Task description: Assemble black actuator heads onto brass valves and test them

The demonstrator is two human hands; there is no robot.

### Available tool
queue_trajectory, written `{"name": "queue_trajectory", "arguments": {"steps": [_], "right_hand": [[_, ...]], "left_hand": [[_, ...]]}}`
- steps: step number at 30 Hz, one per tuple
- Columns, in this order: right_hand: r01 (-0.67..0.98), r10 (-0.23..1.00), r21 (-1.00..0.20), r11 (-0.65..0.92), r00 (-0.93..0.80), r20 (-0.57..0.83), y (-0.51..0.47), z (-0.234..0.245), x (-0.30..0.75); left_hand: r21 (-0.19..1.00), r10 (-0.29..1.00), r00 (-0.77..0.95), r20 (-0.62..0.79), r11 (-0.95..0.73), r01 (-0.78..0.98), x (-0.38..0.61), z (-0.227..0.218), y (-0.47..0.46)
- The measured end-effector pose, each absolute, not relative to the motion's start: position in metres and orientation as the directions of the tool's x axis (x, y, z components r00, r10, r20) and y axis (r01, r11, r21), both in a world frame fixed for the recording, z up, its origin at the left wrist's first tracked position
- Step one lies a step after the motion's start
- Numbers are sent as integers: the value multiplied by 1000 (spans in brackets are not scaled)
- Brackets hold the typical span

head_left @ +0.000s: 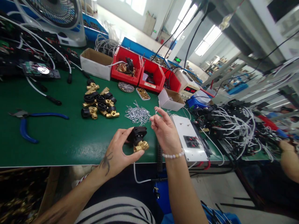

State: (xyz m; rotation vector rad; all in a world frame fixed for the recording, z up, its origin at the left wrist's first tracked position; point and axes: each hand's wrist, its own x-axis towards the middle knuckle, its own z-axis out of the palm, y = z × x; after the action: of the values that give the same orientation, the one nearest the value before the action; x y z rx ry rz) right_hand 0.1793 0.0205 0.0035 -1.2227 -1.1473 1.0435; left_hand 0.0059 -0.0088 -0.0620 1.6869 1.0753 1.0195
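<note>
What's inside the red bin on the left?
Copper-coloured pieces and a black part show inside the red bin. Whatever lies underneath them is covered, so I can't tell.

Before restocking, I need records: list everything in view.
Bench: one, green, centre
Fan: one, white, far left
Pliers: one, blue-handled, left
Bins: three, red, back
Cartons: two, white, near bins
Dishes: two, silver-gold contents, mid-bench
Loose fittings: uncounted, brass-black, centre-left
Clips: uncounted, silver, centre
Panel box: one, white, right
Cabled parts: uncounted, black-white, both ends
Display unit: one, white, back right
Co-worker's arm: one, bare, far right
Held fitting: one, brass-black, front centre
Left hand: one, bare, holding fitting
Right hand: one, bare, apparently pinching a clip
</note>
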Motion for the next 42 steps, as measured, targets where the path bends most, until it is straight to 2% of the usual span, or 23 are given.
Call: {"name": "queue_trajectory", "arguments": {"steps": [3, 9, 15, 21, 23, 28, 34, 42], "right_hand": [[27, 989, -995, 97, 107, 99, 6, 13, 173], [-63, 984, -985, 159, 90, 153, -15, 21, 165], [-24, 983, -984, 176, 56, 174, -33, 25, 164], [71, 947, -965, 253, 185, 262, -39, 20, 168], [57, 938, -960, 274, 204, 280, -41, 20, 168], [-42, 966, -968, 248, 92, 243, -53, 26, 166], [247, 967, -945, 216, 82, 242, -62, 39, 162], [581, 936, -757, 298, -23, 351, -63, 47, 161]], "left_hand": [[935, 941, 268, 204, -269, 231, 4, -61, -10], [869, 909, 254, 330, -398, 296, 0, -48, -16], [811, 868, 259, 423, -490, 320, -5, -27, -26], [798, 856, 276, 438, -511, 319, -7, -20, -33], [801, 854, 278, 440, -513, 308, -7, -19, -34], [811, 857, 271, 439, -508, 290, -8, -18, -35], [797, 849, 276, 451, -522, 303, -9, -15, -35], [797, 849, 306, 432, -518, 312, -9, -11, -37]]}}
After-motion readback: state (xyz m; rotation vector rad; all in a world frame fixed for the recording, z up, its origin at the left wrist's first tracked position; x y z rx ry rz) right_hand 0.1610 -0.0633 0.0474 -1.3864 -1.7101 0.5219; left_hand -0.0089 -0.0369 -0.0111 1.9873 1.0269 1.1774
